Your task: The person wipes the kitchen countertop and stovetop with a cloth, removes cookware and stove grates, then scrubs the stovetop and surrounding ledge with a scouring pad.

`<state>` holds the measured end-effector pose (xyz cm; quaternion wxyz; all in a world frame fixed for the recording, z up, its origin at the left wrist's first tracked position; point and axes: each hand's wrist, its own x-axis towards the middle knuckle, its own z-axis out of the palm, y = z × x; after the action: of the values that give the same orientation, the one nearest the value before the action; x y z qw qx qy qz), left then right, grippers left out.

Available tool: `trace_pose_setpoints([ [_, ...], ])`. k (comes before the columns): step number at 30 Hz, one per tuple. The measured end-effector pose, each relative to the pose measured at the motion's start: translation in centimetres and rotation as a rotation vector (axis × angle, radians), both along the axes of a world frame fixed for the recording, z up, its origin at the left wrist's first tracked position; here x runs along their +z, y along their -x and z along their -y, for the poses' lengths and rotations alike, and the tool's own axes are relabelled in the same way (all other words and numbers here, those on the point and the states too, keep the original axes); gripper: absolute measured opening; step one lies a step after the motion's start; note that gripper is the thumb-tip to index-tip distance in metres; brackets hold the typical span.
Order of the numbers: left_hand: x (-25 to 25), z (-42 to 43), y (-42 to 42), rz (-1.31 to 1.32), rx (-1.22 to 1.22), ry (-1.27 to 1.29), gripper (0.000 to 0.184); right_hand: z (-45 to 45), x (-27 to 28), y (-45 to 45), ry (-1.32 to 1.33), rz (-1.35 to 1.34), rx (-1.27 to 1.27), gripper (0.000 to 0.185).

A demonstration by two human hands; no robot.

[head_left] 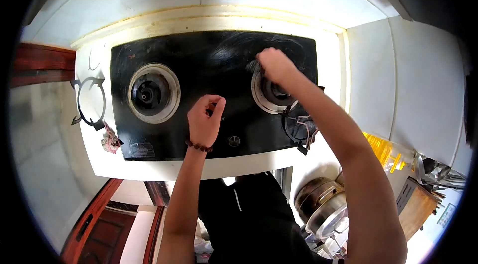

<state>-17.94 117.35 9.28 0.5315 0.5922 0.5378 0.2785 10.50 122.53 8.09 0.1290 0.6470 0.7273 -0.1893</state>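
Observation:
A black gas cooktop (219,77) with two burners lies before me. My right hand (279,67) is closed and pressed down at the back left rim of the right burner (260,96). Under its fingers shows a greyish, mesh-like pad that looks like a steel wool scrubber (252,66), mostly covered by the hand. Over the middle of the cooktop is my left hand (205,120), its fingers curled in toward the thumb, with a beaded bracelet at the wrist. Nothing can be made out in it. The left burner (174,96) has its pan support off.
One pan support (103,100) lies on the white counter at the left, near a crumpled rag (110,140). Another support (289,132) rests at the cooktop's front right. Stacked pots (321,204), a yellow oil bottle (379,148) and a knife block (416,207) stand to the right.

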Motion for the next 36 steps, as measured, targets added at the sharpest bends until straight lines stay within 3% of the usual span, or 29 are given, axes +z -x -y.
trace_pose_setpoints([
  [2,-0.4,-0.3,-0.7,0.035,0.024,-0.001,0.019,2.4,-1.0,2.2,-0.095,-0.09,0.108,0.019],
  [4,-0.3,-0.3,-1.1,0.06,0.036,-0.001,0.018,3.1,-0.6,4.9,0.055,-0.086,0.181,0.02],
  [6,0.0,-0.3,-1.3,0.028,-0.01,-0.039,0.017,1.5,-1.2,3.0,-0.018,-0.041,0.093,0.021],
  [8,0.4,-0.6,-1.1,0.027,-0.002,-0.044,0.017,-1.2,0.9,-0.4,0.116,-0.04,-0.238,0.019],
  [10,0.3,-1.2,-0.7,0.029,-0.009,-0.057,0.017,-0.6,0.2,-0.2,0.092,-0.024,-0.259,0.02],
  [12,-0.4,-1.5,-0.7,0.043,0.037,0.003,0.018,1.9,0.1,3.0,0.021,0.001,0.053,0.023],
  [13,-0.3,-1.4,-0.8,0.043,0.038,0.008,0.018,2.8,-0.3,3.8,0.009,-0.114,0.16,0.025],
  [14,-0.2,-1.3,-0.8,0.026,0.024,0.006,0.019,2.9,-0.6,3.4,0.014,-0.115,0.16,0.025],
  [16,-0.2,-1.7,-1.0,0.007,0.006,-0.005,0.02,1.7,-1.2,1.4,-0.054,-0.033,0.059,0.024],
  [18,-0.2,-1.4,-0.8,0.029,-0.004,-0.022,0.02,-1.0,-0.3,-1.6,0.017,-0.035,-0.217,0.02],
  [20,-0.8,-1.4,-0.7,0.02,0.005,-0.022,0.02,-0.6,-1.9,-3.6,-0.067,-0.121,-0.223,0.021],
  [25,-0.1,-0.6,-0.8,0.001,-0.017,0.018,0.018,7.3,-4.0,-13.7,-0.25,-0.014,-0.406,0.015],
  [27,-1.1,-0.2,-0.6,0.032,0.0,0.011,0.018,10.9,-3.1,-14.5,-0.174,-0.022,-0.499,0.015],
  [31,-1.8,0.3,-1.6,0.058,0.021,0.025,0.019,7.1,-1.2,-11.3,-0.117,-0.215,-0.617,0.03],
  [32,-1.7,0.5,-2.1,0.052,0.017,0.023,0.019,4.2,1.1,-8.7,-0.006,-0.143,-0.584,0.034],
  [34,-1.4,0.7,-2.8,0.044,-0.01,0.047,0.019,1.5,-0.7,-5.9,-0.033,-0.148,-0.358,0.036],
  [36,-1.3,1.1,-3.5,0.039,-0.018,0.056,0.019,1.1,-1.9,-2.7,-0.103,-0.106,-0.255,0.025],
])
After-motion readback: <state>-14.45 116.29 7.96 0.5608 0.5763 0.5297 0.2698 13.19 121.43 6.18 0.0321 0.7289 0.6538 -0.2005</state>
